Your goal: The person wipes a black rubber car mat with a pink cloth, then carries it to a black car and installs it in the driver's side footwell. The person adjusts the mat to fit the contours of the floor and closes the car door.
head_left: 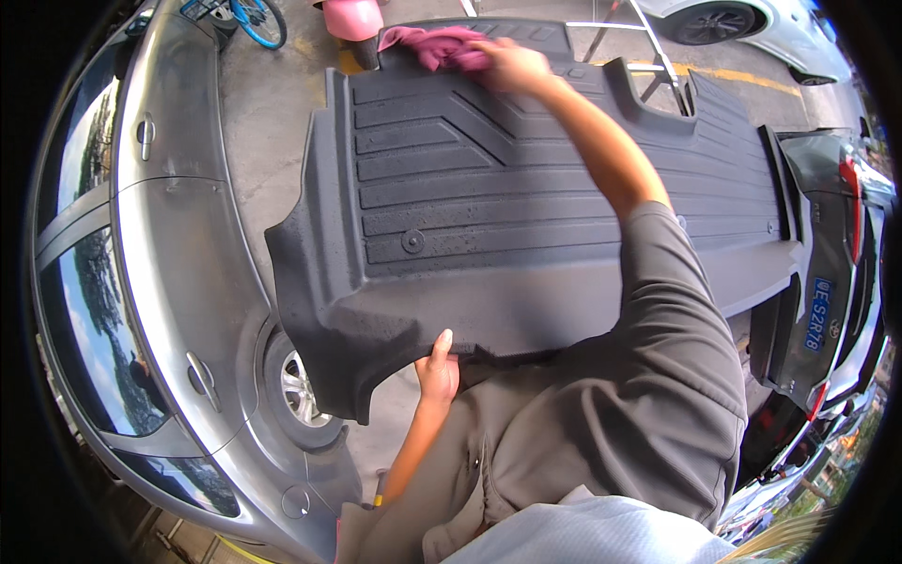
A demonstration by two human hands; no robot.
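A large black moulded car floor mat (489, 221) with ridges and raised side walls spreads across the middle of the head view. At its near edge, my left hand (439, 371) grips the rim, thumb on top and fingers hidden underneath. Stretched out to the mat's far side, my right hand (512, 68) holds a bunched pink cloth (434, 47) against the upper left part. Blur softens that hand slightly. Dark damp-looking specks show on the ridged surface near a round fastener hole (412, 241).
Close on the left stands a grey car (178, 282). At the right is another car's dark rear end (813, 244), with a white car (742, 19) at the far right. A metal frame (648, 56), a pink bucket-like object (352, 17) and a blue bicycle wheel (260, 21) are beyond the mat.
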